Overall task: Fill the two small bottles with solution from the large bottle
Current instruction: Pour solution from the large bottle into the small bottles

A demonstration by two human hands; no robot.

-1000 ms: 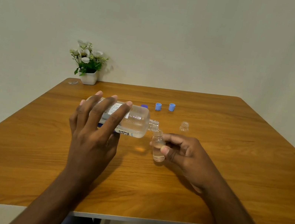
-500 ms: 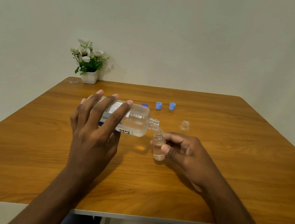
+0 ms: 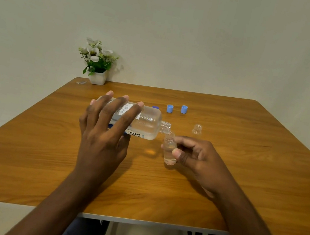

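**Fingers on both bottles, large bottle tipped over small one**

Fingers [image 3: 119,111] of the left hand [image 3: 103,139] spread long over the top of the large bottle [image 3: 144,125], thumb hidden underneath, so the hand wraps it loosely, not a tight fist. Bottle lies nearly level above the table, uncapped neck pointing right and a bit down, clear liquid inside, label with dark print partly covered by the hand.

Right hand [image 3: 198,157] curls round the small bottle [image 3: 169,149]; thumb tip pressed on its front, the other fingers bent behind it. Small bottle upright, tilted slightly, base on or just above the tabletop, cannot tell which. Its mouth sits right under the large bottle's neck, touching or nearly so. Clear liquid in its lower part.

Second small bottle [image 3: 197,129] stands upright and open on the table [image 3: 243,173], near and behind the right hand, looks empty. Two light blue caps [image 3: 170,108] [image 3: 184,109] sit farther back, side by side, apart. A darker blue cap [image 3: 155,107] peeks out just behind the large bottle.

Potted white flowers [image 3: 96,62] at the far left corner, against the wall. Small clear scrap [image 3: 81,82] beside the pot. Both forearms bare.
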